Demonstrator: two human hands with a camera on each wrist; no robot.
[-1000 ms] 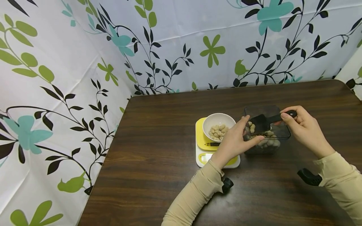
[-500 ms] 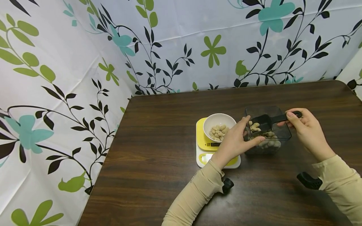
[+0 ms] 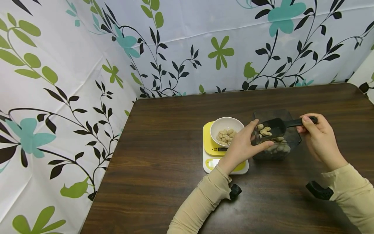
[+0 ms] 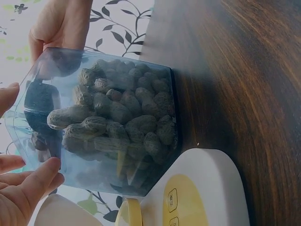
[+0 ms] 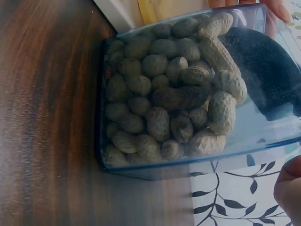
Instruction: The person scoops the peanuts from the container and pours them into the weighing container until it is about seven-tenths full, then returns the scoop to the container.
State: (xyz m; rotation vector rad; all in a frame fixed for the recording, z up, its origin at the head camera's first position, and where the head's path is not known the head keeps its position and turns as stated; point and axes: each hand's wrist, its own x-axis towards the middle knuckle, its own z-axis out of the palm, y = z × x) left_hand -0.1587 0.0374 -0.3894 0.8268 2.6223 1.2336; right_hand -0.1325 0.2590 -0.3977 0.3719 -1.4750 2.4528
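Note:
In the head view, my right hand (image 3: 319, 138) pinches the handle of a black scoop (image 3: 277, 127), whose head is inside a clear plastic container (image 3: 271, 157). A few peanuts (image 3: 265, 130) show at the scoop's mouth; whether they lie in it I cannot tell. My left hand (image 3: 242, 148) grips the container's left side, thumb along the front rim and fingers towards the back. Many unshelled peanuts (image 5: 157, 94) fill the container's lower part in the right wrist view. Through the wall, the left wrist view shows the dark scoop head (image 4: 41, 101) above them.
Left of the container, a white bowl (image 3: 222, 124) with some peanuts (image 3: 226, 137) sits on a yellow and white kitchen scale (image 3: 208, 151). My left forearm partly covers the scale. Behind the dark wooden table (image 3: 163, 139) hangs a patterned curtain (image 3: 187, 29).
My right hand has drawn the scoop to the right and slightly towards me, and more peanuts show at its mouth. My left hand and the container have stayed in place.

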